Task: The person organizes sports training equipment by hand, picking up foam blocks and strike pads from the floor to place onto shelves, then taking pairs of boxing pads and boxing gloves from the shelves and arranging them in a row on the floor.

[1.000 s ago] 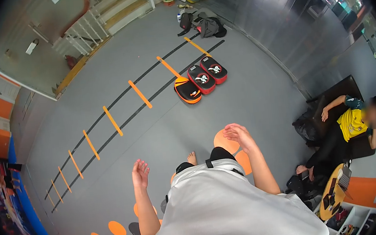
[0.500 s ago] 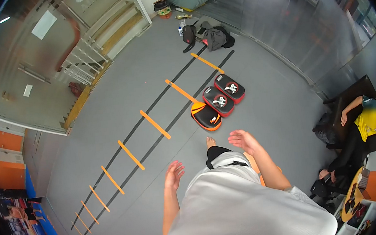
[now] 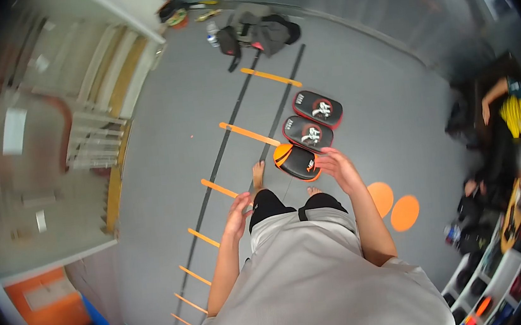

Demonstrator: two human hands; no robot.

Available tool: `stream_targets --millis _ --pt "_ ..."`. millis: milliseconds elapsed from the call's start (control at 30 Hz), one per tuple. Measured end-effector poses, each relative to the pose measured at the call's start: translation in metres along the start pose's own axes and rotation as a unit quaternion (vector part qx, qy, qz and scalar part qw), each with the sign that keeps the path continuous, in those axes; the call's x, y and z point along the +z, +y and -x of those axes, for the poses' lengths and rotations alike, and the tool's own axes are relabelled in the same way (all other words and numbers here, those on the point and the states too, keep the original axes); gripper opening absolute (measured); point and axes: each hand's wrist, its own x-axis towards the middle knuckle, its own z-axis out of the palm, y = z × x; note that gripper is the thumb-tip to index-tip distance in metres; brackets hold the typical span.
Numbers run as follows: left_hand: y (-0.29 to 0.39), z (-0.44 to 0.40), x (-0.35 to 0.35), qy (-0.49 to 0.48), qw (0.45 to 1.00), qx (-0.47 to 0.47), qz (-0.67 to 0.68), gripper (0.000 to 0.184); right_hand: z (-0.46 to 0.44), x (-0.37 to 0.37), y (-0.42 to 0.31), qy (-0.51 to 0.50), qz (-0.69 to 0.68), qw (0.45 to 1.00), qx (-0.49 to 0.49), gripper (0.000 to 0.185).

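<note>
My left hand hangs in front of my left thigh, fingers apart and holding nothing, above the floor ladder of dark rails and orange rungs. My right hand is raised with its fingers spread, nothing in it. In the view it overlaps the edge of the orange-and-black pad. Beyond that pad lie two black-and-red pads, a middle one and a farther one, side by side on the floor. One of my bare feet stands at the ladder, the other near the orange-and-black pad.
Bags and a bottle lie at the ladder's far end. Orange floor circles are to the right. A person in yellow sits at the far right, near shelves. Stairs rise at the left.
The view has turned, and the ladder now runs more steeply. My body has come nearer the pads and ladder, with one foot now at its rail. Both hands remain raised and empty.
</note>
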Motion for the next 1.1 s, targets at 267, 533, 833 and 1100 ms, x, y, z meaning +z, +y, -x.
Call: stream_targets --millis 267,533,833,1100 --pt "0.082 -0.327 -0.042 -0.149 0.830 -0.163 -0.512 0.075 -0.095 -0.093 0.151 0.392 -0.151 0.905 0.064 0.049" --pt "-0.133 -0.679 -0.127 -0.112 0.823 -0.238 -0.502 0.039 -0.356 -0.227 0.407 0.403 -0.207 0.856 0.249 0.057" --pt "-0.356 -0.892 -0.115 -0.042 0.787 -0.189 -0.586 0.073 -0.577 -0.392 0.560 0.409 -0.086 0.897 0.147 0.077" --pt "-0.262 -0.806 -0.106 -0.190 0.852 -0.294 -0.389 0.063 -0.464 -0.338 0.505 0.345 -0.101 0.918 0.169 0.067"
